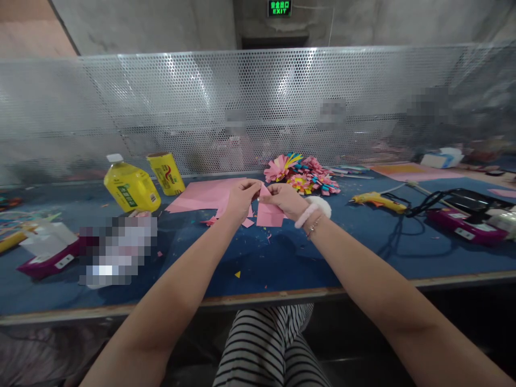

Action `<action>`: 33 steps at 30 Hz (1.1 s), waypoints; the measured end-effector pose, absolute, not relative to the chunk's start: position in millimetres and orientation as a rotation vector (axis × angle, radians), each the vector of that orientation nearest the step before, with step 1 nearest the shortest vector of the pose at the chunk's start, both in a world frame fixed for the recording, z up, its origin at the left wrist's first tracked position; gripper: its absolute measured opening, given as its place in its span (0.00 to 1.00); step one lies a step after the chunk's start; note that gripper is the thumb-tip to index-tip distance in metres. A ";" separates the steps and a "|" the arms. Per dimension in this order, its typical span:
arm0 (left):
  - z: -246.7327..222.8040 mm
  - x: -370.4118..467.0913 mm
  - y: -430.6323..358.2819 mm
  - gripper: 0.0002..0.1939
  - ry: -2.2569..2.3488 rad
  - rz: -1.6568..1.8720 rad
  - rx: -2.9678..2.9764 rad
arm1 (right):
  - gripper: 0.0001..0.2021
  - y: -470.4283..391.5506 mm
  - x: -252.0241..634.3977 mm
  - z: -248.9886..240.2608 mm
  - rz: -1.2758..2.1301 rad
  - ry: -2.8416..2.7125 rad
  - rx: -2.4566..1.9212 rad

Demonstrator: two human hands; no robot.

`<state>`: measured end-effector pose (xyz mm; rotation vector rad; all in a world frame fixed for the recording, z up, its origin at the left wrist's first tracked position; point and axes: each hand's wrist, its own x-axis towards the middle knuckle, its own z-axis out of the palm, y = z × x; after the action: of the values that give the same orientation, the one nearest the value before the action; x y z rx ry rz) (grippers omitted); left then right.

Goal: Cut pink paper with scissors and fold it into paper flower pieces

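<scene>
Between my two hands is a strip of pink paper (271,216), held up above the blue tabletop. My left hand (242,198) pinches its upper edge with thumb and fingertips. My right hand (287,199), with a fluffy white band at the wrist, grips the same paper from the other side, fingers curled. The paper's lower part hangs below my right fingers. Behind my left hand lie larger pink paper sheets (197,194). Small pink scraps (247,222) lie just under the hands. A pile of colourful paper flowers (302,173) sits beyond my right hand.
At left stand a yellow liquid bottle (131,185) and a yellow canister (166,173), near a blurred-out object (121,250) and a purple tool (52,260). To the right are a yellow glue gun (379,201), cables and another purple item (467,226). A perforated metal screen (193,118) closes the back.
</scene>
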<state>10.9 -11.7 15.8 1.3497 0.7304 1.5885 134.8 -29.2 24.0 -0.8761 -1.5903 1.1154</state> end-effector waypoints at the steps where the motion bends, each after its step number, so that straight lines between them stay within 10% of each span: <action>1: 15.4 10.7 -11.0 0.05 0.729 1.588 1.353 | 0.15 -29.8 134.6 24.2 1.112 -1.588 -0.874; 33: 21.1 12.0 -19.2 0.12 0.754 1.506 1.309 | 0.17 -22.5 140.3 19.4 0.903 -1.798 -1.028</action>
<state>12.0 -19.2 21.1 1.3091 0.7541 1.5058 140.3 -22.5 19.4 -1.0284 -1.7984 0.9028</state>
